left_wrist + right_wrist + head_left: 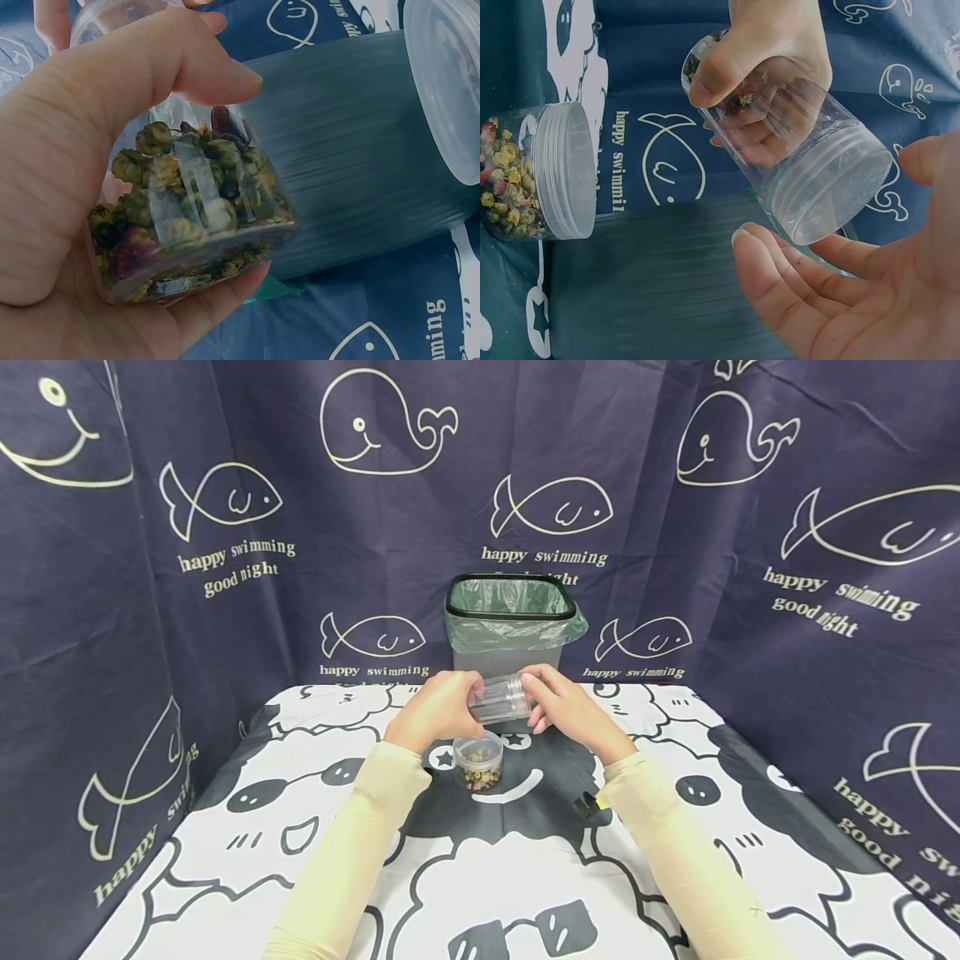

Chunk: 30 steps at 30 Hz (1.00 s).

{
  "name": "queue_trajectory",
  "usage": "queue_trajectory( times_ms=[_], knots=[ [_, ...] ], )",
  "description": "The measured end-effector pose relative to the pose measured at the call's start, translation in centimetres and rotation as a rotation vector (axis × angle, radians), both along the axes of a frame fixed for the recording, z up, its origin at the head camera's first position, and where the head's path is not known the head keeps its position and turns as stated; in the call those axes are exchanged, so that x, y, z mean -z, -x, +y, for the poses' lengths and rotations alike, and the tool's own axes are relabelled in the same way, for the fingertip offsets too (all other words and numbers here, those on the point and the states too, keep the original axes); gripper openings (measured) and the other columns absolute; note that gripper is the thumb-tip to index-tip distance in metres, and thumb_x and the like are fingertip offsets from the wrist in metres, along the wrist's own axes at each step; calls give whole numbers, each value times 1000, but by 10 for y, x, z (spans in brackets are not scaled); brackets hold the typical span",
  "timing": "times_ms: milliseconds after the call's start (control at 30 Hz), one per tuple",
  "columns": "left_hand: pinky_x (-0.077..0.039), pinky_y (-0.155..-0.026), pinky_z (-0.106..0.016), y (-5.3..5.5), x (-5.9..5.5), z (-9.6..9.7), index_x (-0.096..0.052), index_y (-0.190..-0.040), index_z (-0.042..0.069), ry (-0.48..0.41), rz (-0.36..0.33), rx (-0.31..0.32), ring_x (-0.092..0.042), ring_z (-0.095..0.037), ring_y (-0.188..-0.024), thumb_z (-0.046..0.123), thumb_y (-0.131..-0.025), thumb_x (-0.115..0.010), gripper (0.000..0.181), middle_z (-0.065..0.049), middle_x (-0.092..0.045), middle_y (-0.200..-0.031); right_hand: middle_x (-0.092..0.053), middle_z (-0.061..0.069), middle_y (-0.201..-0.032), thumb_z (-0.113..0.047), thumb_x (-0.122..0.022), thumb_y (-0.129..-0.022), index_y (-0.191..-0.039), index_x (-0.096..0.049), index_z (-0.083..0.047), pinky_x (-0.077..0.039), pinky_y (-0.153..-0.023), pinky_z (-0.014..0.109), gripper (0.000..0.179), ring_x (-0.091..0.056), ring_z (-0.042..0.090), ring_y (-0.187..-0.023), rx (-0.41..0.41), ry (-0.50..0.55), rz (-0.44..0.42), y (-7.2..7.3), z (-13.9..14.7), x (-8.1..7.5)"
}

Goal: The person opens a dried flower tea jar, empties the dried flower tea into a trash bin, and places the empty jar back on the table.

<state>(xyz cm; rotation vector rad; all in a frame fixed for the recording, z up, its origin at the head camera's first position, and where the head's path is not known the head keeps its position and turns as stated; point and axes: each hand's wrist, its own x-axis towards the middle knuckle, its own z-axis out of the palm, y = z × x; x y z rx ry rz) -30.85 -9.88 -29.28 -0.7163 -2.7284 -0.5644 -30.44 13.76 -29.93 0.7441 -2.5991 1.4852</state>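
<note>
Clear plastic: gripping a screw-top jar [492,702] in the left hand [437,707], curling thumb and fingers around the body toward the base end. Holding it above the sheep-print cloth [202,893], off the surface, nearer the far edge than the near one, roughly midway between the side edges. Running the long axis crosswise, from left hand to right hand [564,706]; pointing base left, translucent screw lid [844,193] right.

Key relation, judging: facing the lid at the right hand along that axis, so probably needing hardly any reach; putting the right hand nearest the lid, the left nearest the base. Leaving the right hand loose and ungripped, spreading softly bent fingers on one side of the lid, thumb on the other; not telling touching from just beside. Seeing the lid on, not telling how tight.

Bunching dried flower buds [180,187] at the base end. Also noting a second lidded jar [482,772], standing upright on the cloth, on the wearer's side of the held one, nearer the left hand. Spotting a green-lined bin [506,662] by the middle of the far edge, hiding its foot behind hands and jar.
</note>
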Motion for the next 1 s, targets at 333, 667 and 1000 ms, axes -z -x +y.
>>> queue_trajectory(
  times_ms=[333,667,1000],
  knots=[
    [-50,-72,-34,0,1,0,-65,-99,14,0,0,0,-59,-18,-77,22,-59,-92,49,2,-62,-82,-60,16,-96,-48,-47,-107,-133,-56,-7,-61,-69,39,49,-72,36,-79,4,38,-21,0,-1,0],
    [-50,-72,-34,2,2,0,-65,-99,14,0,-5,0,-59,-18,-77,22,-59,-92,49,2,-62,-82,-61,16,-93,-50,-51,-105,-129,-59,-9,-61,-69,38,48,-72,37,-80,18,38,-21,3,-1,4],
    [-50,-72,-34,1,1,0,-65,-99,14,8,-10,-3,-59,-18,-76,22,-59,-93,50,2,-62,-82,-63,15,-89,-48,-52,-105,-129,-59,-10,-61,-71,38,46,-72,32,-79,22,16,-4,4,-1,5]
  ],
)
